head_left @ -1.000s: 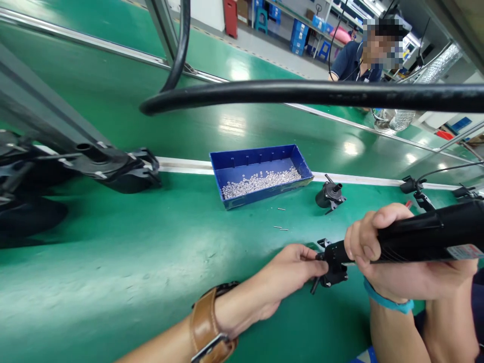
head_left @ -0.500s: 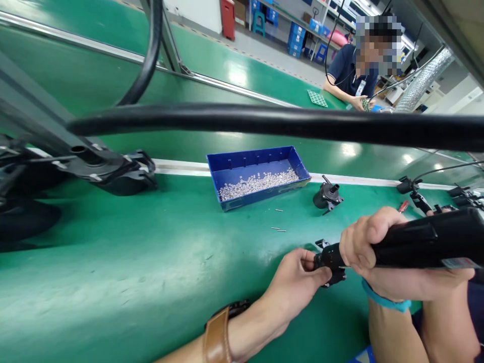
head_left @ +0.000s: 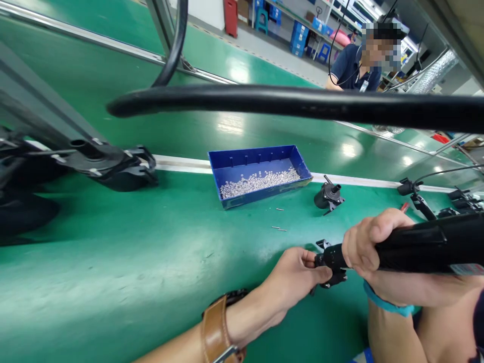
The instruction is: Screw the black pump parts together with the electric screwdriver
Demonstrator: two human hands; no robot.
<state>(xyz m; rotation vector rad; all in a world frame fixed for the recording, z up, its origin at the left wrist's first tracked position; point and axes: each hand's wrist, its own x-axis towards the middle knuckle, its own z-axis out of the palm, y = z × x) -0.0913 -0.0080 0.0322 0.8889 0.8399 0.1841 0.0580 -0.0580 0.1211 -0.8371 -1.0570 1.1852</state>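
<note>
My left hand [head_left: 293, 280] pinches a small black motor-like part [head_left: 335, 279] against the green bench, thumb and fingers closed at its near side. My right hand [head_left: 365, 247] wraps round a thick black electric screwdriver [head_left: 419, 246], held almost level. Its narrower front end meets the part right beside my left fingertips; the bit itself is hidden. A similar black part [head_left: 328, 195] stands a little farther back. Slim metal pins [head_left: 280, 209] lie on the bench, left of both parts.
A blue bin [head_left: 264, 197] of small shiny metal pieces sits behind the pins. A thick black cable [head_left: 264, 96] crosses above the bench. Larger black assemblies [head_left: 117, 171] are at left, more black parts [head_left: 406, 186] at right. Another person [head_left: 353, 65] works across the bench.
The view has shifted slightly, so the overhead cable appears higher and farther right. Both hands keep their grip, with the screwdriver still against the part.
</note>
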